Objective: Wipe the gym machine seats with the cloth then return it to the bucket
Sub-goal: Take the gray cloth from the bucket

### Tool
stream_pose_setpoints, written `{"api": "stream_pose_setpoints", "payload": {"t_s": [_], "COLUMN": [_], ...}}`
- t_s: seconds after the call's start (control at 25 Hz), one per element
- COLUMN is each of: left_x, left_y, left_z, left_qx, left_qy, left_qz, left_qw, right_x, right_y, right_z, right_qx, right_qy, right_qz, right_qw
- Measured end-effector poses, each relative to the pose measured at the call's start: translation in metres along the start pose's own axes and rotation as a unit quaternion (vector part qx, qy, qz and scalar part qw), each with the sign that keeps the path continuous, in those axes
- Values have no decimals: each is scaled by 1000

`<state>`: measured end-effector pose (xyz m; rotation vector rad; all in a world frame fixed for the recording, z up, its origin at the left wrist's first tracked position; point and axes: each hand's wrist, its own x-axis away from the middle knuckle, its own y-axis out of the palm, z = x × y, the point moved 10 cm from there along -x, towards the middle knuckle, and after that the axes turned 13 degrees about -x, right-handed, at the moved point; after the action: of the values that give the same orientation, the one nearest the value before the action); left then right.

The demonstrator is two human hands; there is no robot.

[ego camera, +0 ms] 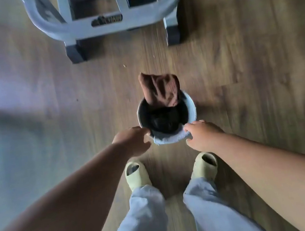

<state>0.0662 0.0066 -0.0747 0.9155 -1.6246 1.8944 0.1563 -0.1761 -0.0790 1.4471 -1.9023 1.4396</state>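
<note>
Both my hands, left hand and right hand, pinch a pale cloth on the bucket rim; blur hides my fingers' exact curl.

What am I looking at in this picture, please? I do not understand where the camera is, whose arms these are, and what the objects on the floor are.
There is no robot here. The camera sits on a person's head and looks down, so you see their own arms, legs and shoes from above. On the wooden floor stands a small metal bucket. A brown cloth hangs over its far rim, and a pale cloth lies over its near rim. The left hand and the right hand reach down to the near rim, one at each end of the pale cloth; blur hides whether they grip it. Behind the bucket is the grey frame of a gym machine.
</note>
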Motion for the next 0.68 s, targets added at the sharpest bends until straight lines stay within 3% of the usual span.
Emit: {"api": "stream_pose_setpoints", "payload": {"t_s": [0.28, 0.44, 0.68], "left_x": [-73, -82, -80], "left_y": [81, 85, 79], "left_z": [28, 27, 23], "left_qx": [-133, -118, -125], "left_qy": [78, 85, 98], "left_qz": [64, 107, 95], "left_qw": [986, 983, 983], "right_x": [-94, -117, -113], "right_y": [100, 118, 116], "right_z": [28, 35, 28], "right_qx": [213, 266, 265], "right_qy": [-54, -43, -73], "right_qz": [-10, -23, -61], "right_qw": [975, 963, 960]}}
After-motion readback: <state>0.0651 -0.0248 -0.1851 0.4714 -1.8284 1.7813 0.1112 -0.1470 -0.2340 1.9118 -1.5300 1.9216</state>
